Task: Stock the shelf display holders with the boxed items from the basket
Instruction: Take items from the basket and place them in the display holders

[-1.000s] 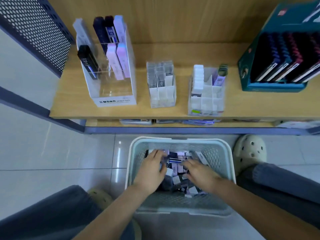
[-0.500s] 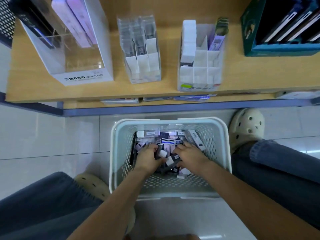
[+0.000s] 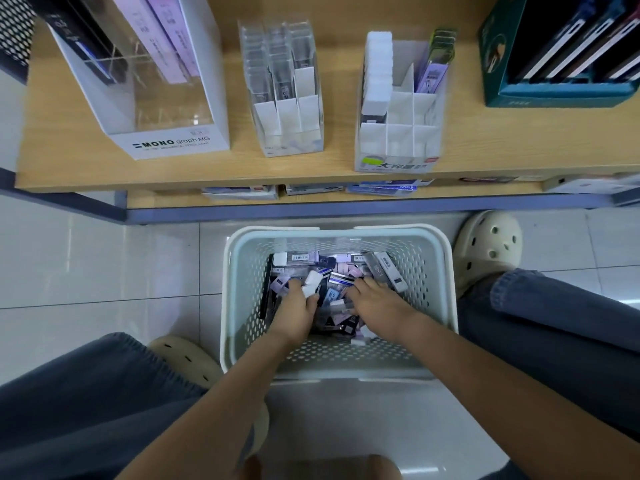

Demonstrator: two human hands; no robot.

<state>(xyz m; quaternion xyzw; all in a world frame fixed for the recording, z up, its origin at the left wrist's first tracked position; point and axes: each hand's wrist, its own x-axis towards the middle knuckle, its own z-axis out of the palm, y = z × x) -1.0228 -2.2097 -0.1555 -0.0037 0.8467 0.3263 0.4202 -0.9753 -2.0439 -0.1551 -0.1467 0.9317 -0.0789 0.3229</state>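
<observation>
The basket (image 3: 337, 237) sits on the floor before the shelf (image 3: 339, 174), whose holders (image 3: 284, 129) stand side by side.

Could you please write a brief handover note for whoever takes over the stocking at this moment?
Left hand pinches a small white box inside the pale perforated plastic basket on the floor.
Right hand rests among the loose boxed items; its grip is unclear.
On the wooden shelf, the clear three-column holder and white divided holder are filled only at the back; front slots are empty.
Most stocking remains.
</observation>
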